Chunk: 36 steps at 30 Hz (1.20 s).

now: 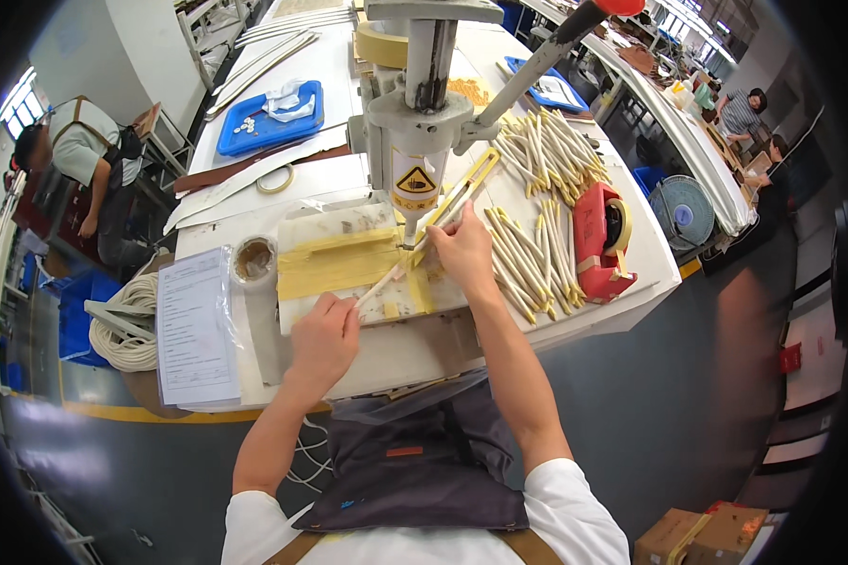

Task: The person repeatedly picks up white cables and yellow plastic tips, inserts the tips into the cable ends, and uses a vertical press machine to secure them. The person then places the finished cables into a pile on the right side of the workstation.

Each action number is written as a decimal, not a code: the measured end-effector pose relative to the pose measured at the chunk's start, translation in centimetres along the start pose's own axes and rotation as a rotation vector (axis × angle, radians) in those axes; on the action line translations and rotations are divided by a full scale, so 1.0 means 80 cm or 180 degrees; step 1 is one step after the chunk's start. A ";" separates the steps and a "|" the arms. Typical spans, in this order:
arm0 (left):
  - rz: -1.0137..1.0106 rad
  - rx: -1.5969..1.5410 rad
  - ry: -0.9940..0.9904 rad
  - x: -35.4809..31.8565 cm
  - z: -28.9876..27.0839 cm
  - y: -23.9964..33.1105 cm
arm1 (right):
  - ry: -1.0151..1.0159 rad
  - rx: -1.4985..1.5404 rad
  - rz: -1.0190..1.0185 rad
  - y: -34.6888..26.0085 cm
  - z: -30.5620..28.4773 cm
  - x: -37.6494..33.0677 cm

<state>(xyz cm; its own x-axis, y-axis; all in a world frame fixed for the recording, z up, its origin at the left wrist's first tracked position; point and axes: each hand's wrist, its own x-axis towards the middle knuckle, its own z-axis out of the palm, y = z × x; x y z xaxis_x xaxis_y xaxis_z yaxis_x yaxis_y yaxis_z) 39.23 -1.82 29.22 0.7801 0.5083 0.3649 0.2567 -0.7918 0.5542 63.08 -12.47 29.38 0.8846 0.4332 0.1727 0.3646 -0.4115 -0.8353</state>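
The left hand (pixel 322 331) and right hand (pixel 462 247) each gripped the pale strip (pixel 386 281) with closed fingers under the press (pixel 413 141), so the right fingers risked being pinched if its tip came down

Both hands, left hand (pixel 322 331) and right hand (pixel 464 247), hold a cream strip (pixel 386 280) under the press (pixel 415 141).
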 end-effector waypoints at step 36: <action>0.0828 0.0407 -0.0267 0.035 0.026 -0.003 | -0.0090 -0.2696 -0.1419 -0.010 0.001 0.008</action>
<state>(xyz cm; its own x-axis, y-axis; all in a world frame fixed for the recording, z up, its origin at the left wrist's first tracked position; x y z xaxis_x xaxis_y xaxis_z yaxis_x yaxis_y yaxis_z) 42.51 -0.92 28.52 0.8721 0.2573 0.4163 0.1078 -0.9307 0.3495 63.30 -11.78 30.14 0.6103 0.7047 0.3617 0.7651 -0.6427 -0.0389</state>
